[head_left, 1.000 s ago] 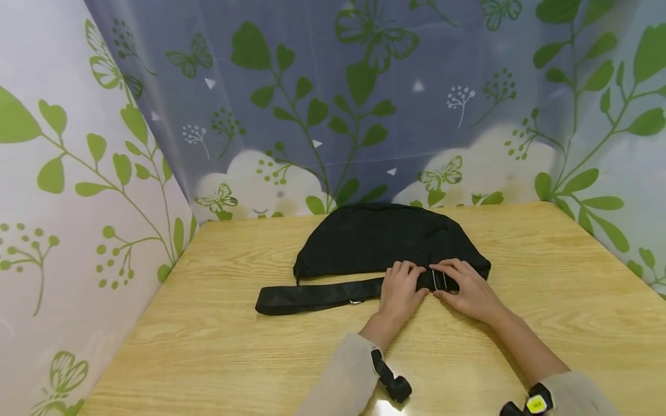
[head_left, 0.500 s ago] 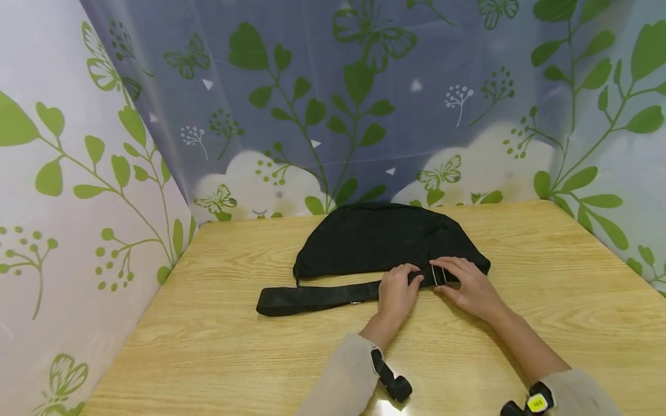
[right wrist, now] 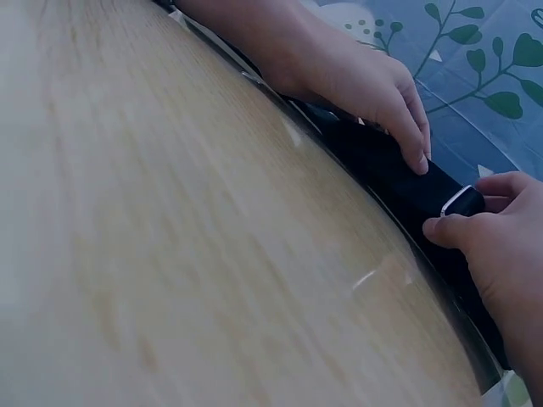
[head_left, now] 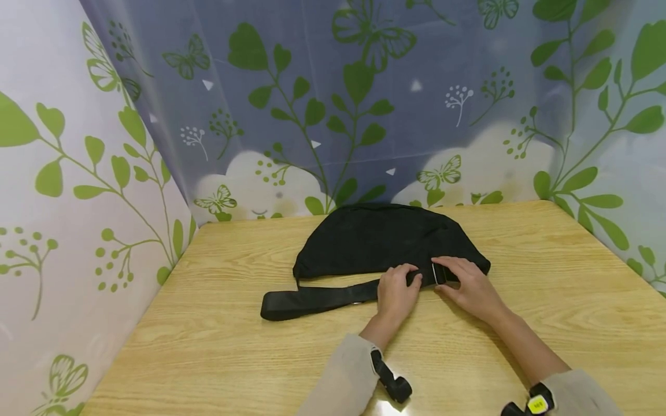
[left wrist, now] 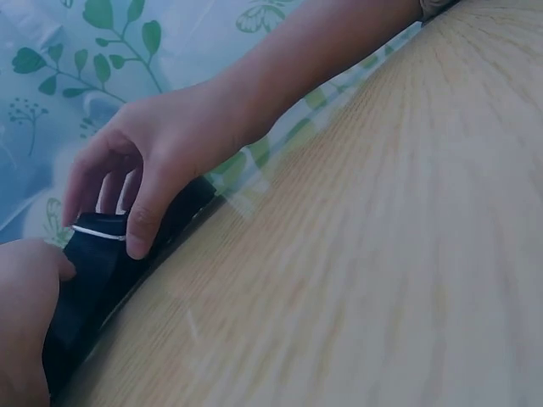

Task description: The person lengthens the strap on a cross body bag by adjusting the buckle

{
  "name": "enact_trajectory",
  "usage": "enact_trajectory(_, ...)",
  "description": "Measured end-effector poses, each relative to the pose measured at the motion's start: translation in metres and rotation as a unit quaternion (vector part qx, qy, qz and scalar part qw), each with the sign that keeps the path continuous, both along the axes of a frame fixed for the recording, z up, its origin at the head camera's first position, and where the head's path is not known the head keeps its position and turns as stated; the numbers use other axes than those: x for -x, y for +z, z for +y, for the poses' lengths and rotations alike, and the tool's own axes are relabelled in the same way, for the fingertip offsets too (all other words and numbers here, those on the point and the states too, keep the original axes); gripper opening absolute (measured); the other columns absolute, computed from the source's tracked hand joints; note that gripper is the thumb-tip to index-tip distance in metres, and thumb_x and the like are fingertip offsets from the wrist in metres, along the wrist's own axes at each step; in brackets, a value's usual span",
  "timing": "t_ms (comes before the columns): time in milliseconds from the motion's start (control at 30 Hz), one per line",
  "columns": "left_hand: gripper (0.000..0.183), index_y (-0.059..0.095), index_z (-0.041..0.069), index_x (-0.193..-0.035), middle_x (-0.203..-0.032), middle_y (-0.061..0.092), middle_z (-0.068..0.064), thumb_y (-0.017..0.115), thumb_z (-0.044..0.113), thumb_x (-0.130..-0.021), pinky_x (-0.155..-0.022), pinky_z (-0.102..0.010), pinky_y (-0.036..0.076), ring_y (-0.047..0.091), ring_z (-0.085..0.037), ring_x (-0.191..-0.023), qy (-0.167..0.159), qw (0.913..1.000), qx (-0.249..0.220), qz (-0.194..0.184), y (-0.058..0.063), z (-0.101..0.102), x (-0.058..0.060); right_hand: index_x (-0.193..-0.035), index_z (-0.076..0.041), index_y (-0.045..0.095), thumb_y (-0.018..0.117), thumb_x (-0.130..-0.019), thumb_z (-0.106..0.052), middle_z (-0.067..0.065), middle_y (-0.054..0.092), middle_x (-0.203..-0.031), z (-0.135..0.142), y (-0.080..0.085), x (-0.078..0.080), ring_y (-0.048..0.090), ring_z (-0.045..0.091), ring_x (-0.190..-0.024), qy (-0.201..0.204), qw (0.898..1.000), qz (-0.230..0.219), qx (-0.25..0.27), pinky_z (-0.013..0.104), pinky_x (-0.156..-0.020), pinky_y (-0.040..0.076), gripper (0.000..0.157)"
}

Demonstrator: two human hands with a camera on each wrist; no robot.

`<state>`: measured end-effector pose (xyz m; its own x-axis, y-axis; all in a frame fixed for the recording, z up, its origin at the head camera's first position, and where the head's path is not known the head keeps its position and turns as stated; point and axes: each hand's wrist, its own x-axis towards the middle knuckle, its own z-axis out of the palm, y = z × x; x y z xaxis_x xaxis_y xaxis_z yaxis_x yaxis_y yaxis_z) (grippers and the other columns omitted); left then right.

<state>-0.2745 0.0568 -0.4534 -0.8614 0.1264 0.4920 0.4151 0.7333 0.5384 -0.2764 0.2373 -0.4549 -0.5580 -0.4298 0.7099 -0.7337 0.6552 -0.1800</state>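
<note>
A black half-moon bag (head_left: 380,240) lies flat at the back of the table, its straight edge toward me. Along that edge runs its black strap (head_left: 307,300), which ends in a folded loop at the left. My left hand (head_left: 396,293) grips the strap just left of a silver slider buckle (head_left: 435,274). My right hand (head_left: 470,289) pinches the strap at the buckle, thumb at the near edge and fingers at the far edge. The right wrist view shows the metal buckle frame (right wrist: 454,199) between the right thumb and fingers. Beneath the left hand, part of the strap is hidden.
The wood-grain table (head_left: 218,358) stretches out on both sides of the bag. A curtain (head_left: 291,115) printed with leaves and butterflies rises directly behind it, and a pale patterned one (head_left: 78,231) stands at the left.
My left hand has drawn slightly left, away from the buckle. The strap's looped end has slid a little to the right and toward me. My right hand has stayed at the buckle.
</note>
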Motion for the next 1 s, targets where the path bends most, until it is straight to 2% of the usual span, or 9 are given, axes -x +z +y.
enact_trajectory(100, 0.013, 0.07, 0.017, -0.097, -0.094, 0.066, 0.006, 0.065, 0.024, -0.087, -0.074, -0.027, 0.044, 0.057, -0.012, -0.082, 0.003, 1.0, 0.006, 0.002, 0.0003, -0.0003, -0.0002, -0.119, 0.001, 0.055, 0.084, -0.06, -0.004, 0.015, 0.056, -0.114, -0.0003, -0.0002, -0.001, 0.052, 0.032, -0.102, -0.014, 1.0, -0.009, 0.006, 0.044, -0.084, 0.04, 0.065)
enact_trajectory(267, 0.012, 0.07, 0.017, -0.097, -0.095, 0.066, 0.006, 0.064, 0.023, -0.088, -0.074, -0.024, 0.043, 0.056, -0.011, -0.082, -0.015, 0.9995, 0.022, 0.017, 0.0003, -0.0015, -0.0009, -0.119, 0.001, 0.054, 0.082, -0.063, -0.003, 0.016, 0.055, -0.114, 0.0001, -0.0017, -0.0014, 0.051, 0.032, -0.104, -0.023, 0.999, -0.033, 0.001, 0.045, -0.084, 0.039, 0.063)
enact_trajectory(633, 0.011, 0.071, 0.016, -0.095, -0.091, 0.066, 0.006, 0.065, 0.021, -0.087, -0.072, -0.022, 0.043, 0.055, -0.01, -0.079, -0.028, 0.9985, 0.004, 0.046, 0.0002, -0.0017, -0.0007, -0.12, 0.0, 0.053, 0.081, -0.065, -0.005, 0.016, 0.055, -0.115, 0.0007, -0.0003, -0.0017, 0.05, 0.036, -0.104, -0.031, 0.998, -0.054, 0.01, 0.049, -0.084, 0.04, 0.061)
enact_trajectory(1000, 0.014, 0.07, 0.017, -0.099, -0.093, 0.065, 0.006, 0.063, 0.023, -0.088, -0.077, -0.023, 0.044, 0.057, -0.01, -0.087, -0.045, 0.9987, 0.009, 0.023, 0.0003, -0.0007, -0.0013, -0.116, -0.002, 0.057, 0.084, -0.061, -0.005, 0.014, 0.058, -0.112, 0.0003, -0.0012, -0.0023, 0.053, 0.032, -0.103, -0.001, 0.999, -0.05, 0.005, 0.045, -0.083, 0.042, 0.062)
